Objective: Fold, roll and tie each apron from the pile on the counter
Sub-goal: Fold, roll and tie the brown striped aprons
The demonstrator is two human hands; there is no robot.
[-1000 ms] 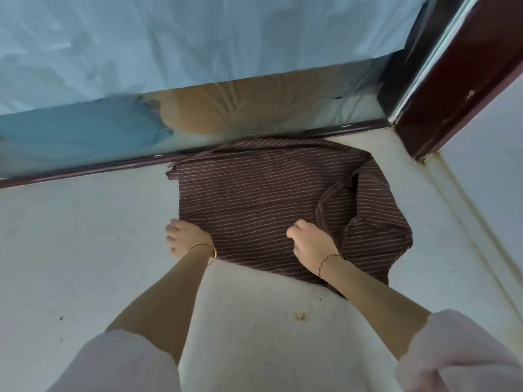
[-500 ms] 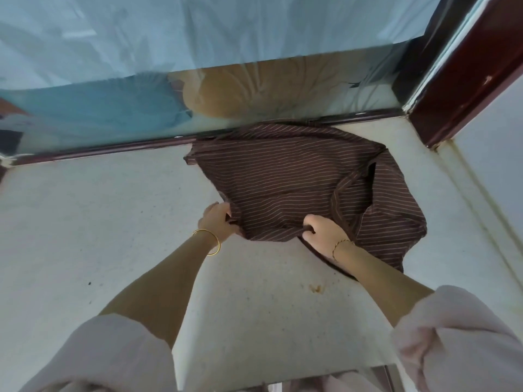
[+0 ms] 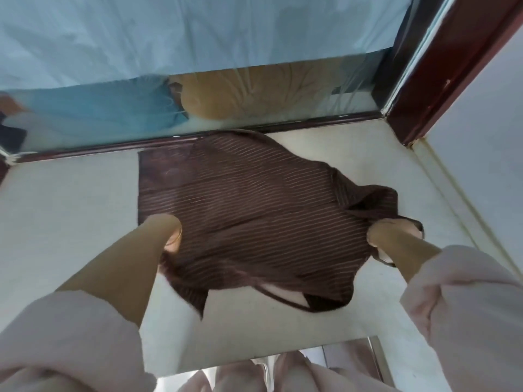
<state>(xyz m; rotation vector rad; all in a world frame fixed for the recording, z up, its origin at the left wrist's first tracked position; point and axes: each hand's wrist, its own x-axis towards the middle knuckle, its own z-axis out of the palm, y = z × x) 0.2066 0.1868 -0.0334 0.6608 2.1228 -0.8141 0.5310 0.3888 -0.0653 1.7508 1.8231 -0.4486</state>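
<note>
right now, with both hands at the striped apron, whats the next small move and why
Probably lower the apron and spread it flat on the counter before folding. The right hand grips a bunched right edge, the left hand is mostly hidden under raised cloth, and the near edge hangs rumpled with a strap dangling.

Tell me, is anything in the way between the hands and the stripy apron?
Nothing visible is. The right hand grips the apron at its right edge. The left hand is at its left side, fingers hidden behind the cloth. The apron is partly lifted above the counter.
</note>
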